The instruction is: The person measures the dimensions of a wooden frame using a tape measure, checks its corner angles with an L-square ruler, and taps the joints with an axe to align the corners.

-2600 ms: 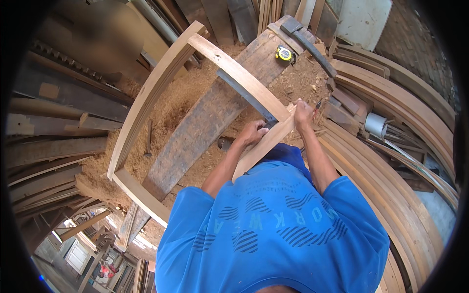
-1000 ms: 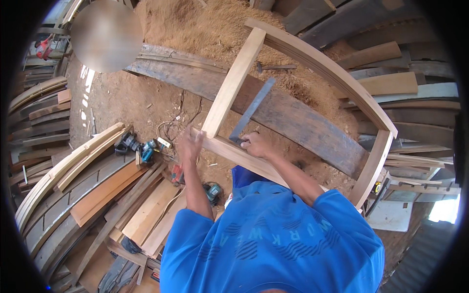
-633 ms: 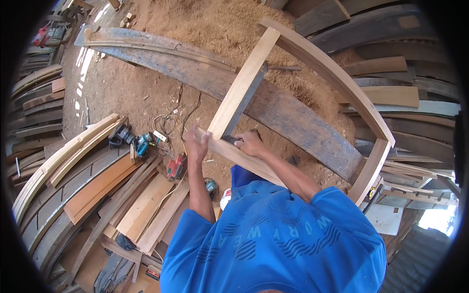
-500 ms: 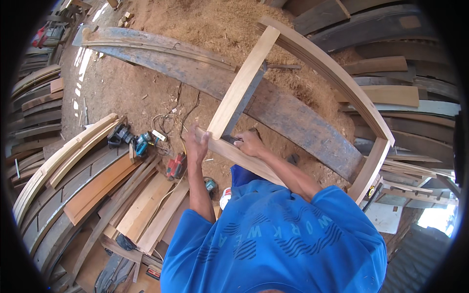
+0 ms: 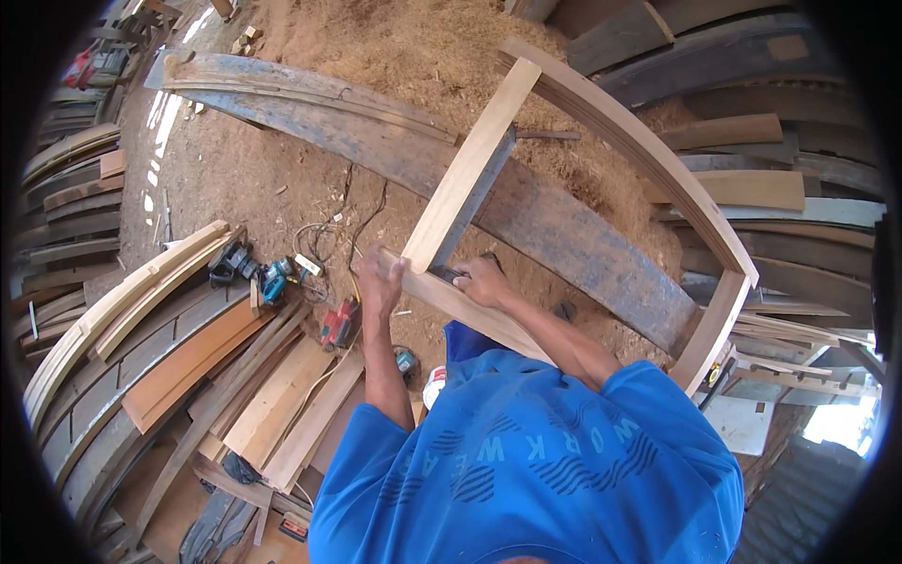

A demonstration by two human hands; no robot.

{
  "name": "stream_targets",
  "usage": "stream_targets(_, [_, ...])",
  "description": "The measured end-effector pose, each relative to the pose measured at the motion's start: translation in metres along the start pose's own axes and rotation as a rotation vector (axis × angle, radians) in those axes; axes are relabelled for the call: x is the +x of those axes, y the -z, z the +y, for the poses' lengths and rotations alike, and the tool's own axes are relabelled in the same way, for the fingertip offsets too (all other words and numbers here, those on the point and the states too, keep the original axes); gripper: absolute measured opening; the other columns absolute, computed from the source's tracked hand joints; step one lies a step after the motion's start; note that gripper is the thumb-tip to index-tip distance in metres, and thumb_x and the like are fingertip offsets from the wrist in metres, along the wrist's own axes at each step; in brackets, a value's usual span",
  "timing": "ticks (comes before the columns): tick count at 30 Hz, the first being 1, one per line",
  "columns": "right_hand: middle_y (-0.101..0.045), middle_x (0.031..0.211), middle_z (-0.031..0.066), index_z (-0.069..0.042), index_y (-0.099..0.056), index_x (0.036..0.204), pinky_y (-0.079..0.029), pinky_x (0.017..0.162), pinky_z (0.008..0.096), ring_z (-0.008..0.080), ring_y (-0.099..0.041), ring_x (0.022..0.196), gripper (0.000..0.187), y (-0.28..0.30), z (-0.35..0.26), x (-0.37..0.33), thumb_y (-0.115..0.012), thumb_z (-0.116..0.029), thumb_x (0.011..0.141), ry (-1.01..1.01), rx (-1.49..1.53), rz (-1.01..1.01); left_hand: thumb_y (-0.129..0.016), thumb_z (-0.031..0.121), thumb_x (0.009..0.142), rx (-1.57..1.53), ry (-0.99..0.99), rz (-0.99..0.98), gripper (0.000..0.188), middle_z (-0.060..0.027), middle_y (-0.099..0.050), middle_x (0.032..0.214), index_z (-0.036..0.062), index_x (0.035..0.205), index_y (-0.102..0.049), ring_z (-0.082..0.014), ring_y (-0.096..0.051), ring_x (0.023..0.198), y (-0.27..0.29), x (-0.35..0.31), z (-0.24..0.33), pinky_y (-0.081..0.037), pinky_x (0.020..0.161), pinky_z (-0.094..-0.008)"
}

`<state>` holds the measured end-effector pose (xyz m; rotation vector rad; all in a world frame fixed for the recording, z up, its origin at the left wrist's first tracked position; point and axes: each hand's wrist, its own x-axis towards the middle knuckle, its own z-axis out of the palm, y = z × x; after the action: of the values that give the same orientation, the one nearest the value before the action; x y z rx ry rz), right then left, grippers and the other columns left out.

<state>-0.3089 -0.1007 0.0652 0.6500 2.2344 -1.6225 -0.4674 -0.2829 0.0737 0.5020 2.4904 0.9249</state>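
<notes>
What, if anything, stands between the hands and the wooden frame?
Nothing visible: the left hand holds the wooden frame at one corner, and the right hand holds a metal square inside that corner.

Metal square (image 5: pixel 476 199) | gap to rail (image 5: pixel 473 164) closed, apparently touching | right hand (image 5: pixel 482 282) on it, earlier left hand (image 5: pixel 381 282)

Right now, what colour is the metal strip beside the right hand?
The metal strip is bluish grey, best seen in the head view.
</notes>
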Motion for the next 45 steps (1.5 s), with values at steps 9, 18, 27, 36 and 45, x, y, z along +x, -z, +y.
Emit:
stream_targets(9, [-0.069,0.098,0.0268,0.0,-0.07,0.11,-0.051,0.085,0.0452,0.0384,-0.069,0.094,0.03,-0.002,-0.004,0.001,-0.066,-0.018,0.086,-0.045,0.01,-0.002,-0.073,0.021,0.084,0.006,-0.005,-0.026,0.054,-0.0251,-0.059,0.124,0.004,0.132,-0.055,-0.0391,-0.057,0.116,0.001,0.001,-0.002,-0.045,0.1,-0.0447])
stream_targets(18, [-0.069,0.096,0.0266,0.0,-0.07,0.109,-0.051,0.084,0.0454,0.0384,-0.069,0.092,0.03,-0.004,-0.003,0.002,-0.065,-0.018,0.086,-0.028,0.019,0.014,-0.073,0.023,0.083,-0.028,0.011,-0.035,0.055,-0.0251,-0.059,0.125,0.0039,0.132,-0.056,-0.0397,-0.056,0.118,0.003,0.002,0.001,-0.044,0.103,-0.0451])
stream_targets(27, [-0.069,0.098,0.0261,-0.003,-0.071,0.107,-0.05,0.085,0.0472,0.0406,-0.068,0.094,0.028,-0.004,-0.004,0.003,-0.066,-0.019,0.086,-0.041,-0.002,0.017,-0.071,0.022,0.083,-0.013,-0.05,-0.024,0.054,-0.0254,-0.059,0.124,0.0034,0.132,-0.055,-0.0403,-0.056,0.116,0.0,0.005,-0.007,-0.044,0.101,-0.0458])
stream_targets(36, [-0.069,0.101,0.024,-0.005,-0.071,0.109,-0.049,0.088,0.0478,0.0405,-0.066,0.099,0.03,-0.002,0.002,-0.004,-0.062,-0.024,0.088,-0.003,-0.046,0.039,-0.073,0.023,0.083,-0.004,0.011,-0.092,0.056,-0.0268,-0.058,0.123,0.0035,0.132,-0.054,-0.0418,-0.055,0.115,0.002,0.012,-0.006,-0.044,0.101,-0.0465])
stream_targets(45, [-0.068,0.096,0.0247,-0.002,-0.066,0.117,-0.049,0.084,0.0503,0.0406,-0.066,0.093,0.037,0.091,0.062,-0.128,-0.053,-0.026,0.093,-0.093,-0.071,0.488,-0.077,0.032,0.08,0.357,-0.341,0.041,0.07,-0.0268,-0.052,0.132,0.0031,0.137,-0.047,-0.0425,-0.044,0.128,-0.038,0.059,0.098,-0.029,0.11,-0.0541])
